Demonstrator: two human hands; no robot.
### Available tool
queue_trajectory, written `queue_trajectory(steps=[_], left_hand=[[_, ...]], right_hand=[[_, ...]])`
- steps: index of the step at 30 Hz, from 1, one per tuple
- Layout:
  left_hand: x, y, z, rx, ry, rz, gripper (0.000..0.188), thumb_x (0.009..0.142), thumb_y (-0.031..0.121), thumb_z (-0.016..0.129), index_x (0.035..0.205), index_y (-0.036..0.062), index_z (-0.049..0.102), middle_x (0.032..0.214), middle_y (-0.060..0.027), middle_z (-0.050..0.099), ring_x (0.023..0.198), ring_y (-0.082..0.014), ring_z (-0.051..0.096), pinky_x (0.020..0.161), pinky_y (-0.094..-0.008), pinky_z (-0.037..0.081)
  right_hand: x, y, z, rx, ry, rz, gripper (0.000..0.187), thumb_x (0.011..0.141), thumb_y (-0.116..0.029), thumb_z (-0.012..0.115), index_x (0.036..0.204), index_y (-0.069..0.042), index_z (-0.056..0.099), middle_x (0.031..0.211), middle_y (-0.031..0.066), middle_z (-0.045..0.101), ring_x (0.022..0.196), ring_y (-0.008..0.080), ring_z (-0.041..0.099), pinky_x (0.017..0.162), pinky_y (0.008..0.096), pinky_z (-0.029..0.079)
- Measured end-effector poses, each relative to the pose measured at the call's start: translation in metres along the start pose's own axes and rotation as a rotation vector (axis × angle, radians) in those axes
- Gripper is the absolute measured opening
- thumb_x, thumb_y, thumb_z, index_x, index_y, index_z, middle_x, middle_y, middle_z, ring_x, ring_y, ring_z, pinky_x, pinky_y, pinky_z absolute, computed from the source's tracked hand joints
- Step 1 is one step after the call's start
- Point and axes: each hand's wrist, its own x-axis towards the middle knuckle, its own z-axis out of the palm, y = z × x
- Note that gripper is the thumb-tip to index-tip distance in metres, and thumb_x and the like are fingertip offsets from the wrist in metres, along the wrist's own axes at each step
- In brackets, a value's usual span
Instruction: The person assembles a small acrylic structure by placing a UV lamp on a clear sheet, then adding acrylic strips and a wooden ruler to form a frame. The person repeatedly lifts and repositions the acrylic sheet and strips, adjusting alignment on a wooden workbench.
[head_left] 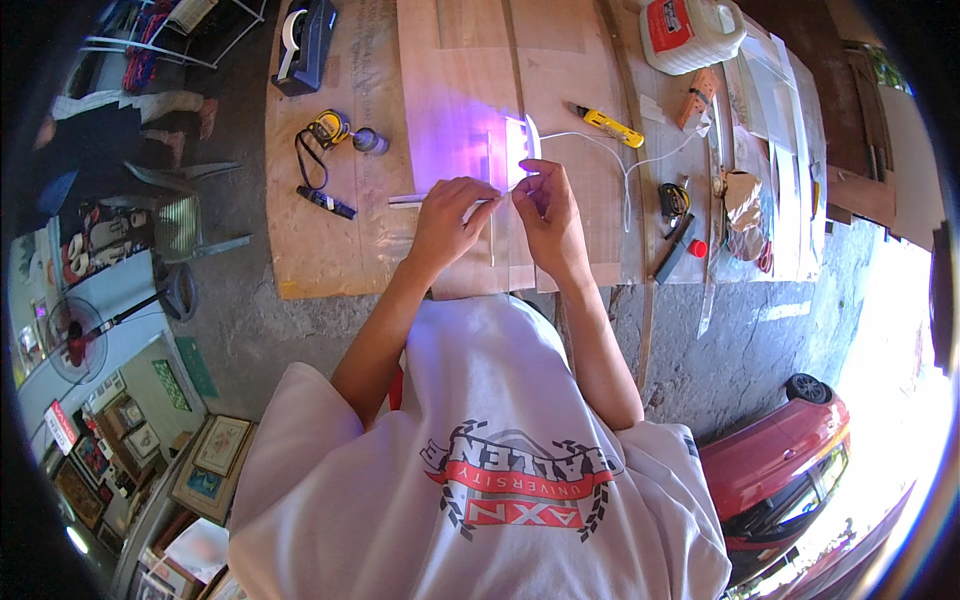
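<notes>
My left hand and my right hand meet over the wooden board, with fingertips close together. Both have thumb and fingers pinched. What sits between the fingertips is too small to make out. Just beyond my right hand stands a small lamp, glowing white and violet and casting purple light across the board. A thin, straight strip lies upright in view beneath my hands. Beside my left wrist, another pale strip lies crosswise on the board.
At left are a tape measure, a small dark bottle and a tape dispenser. On the right lie a yellow utility knife, a white cable, a large white jug, another tape measure and clear sheets.
</notes>
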Motion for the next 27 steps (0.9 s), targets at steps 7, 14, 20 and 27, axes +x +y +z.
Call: queue_trajectory(steps=[7,14,20,27], left_hand=[[-0.016,-0.003,-0.011,-0.007,0.047,-0.034,0.008,0.088,0.01,0.068,0.093,0.0041,0.068,0.089,-0.0097,0.069,0.08,-0.0301,0.065,0.073,-0.0402,0.049],[-0.027,-0.009,-0.03,-0.057,0.212,-0.031,0.01,0.086,0.0,0.067,0.096,0.0009,0.065,0.086,-0.0132,0.068,0.077,-0.0323,0.064,0.068,-0.0403,0.051],[-0.044,-0.002,-0.056,0.086,0.28,-0.113,0.014,0.084,-0.004,0.067,0.098,-0.0006,0.065,0.09,-0.0147,0.069,0.079,-0.0327,0.067,0.07,-0.0387,0.053],[-0.09,-0.055,-0.113,-0.104,0.835,-0.547,0.012,0.098,0.01,0.061,0.105,0.0002,0.06,0.085,-0.0066,0.067,0.076,-0.0116,0.064,0.068,-0.0285,0.054]], right_hand=[[-0.005,0.003,-0.016,0.077,0.121,-0.04,0.023,0.096,0.0,0.056,0.119,-0.003,0.057,0.092,0.0028,0.061,0.081,0.0093,0.055,0.073,0.0245,0.046],[-0.02,0.015,-0.04,-0.009,0.069,0.041,0.017,0.099,-0.002,0.053,0.113,-0.002,0.061,0.092,0.0036,0.062,0.085,0.0108,0.058,0.075,0.0256,0.048],[-0.033,0.024,-0.045,0.01,0.023,0.046,0.017,0.1,-0.002,0.051,0.113,-0.002,0.062,0.091,0.0036,0.063,0.085,0.0099,0.058,0.074,0.0251,0.048],[-0.04,0.031,-0.057,-0.043,0.01,0.07,0.016,0.099,-0.002,0.052,0.112,-0.002,0.063,0.088,0.003,0.062,0.078,0.0096,0.055,0.07,0.0241,0.047]])
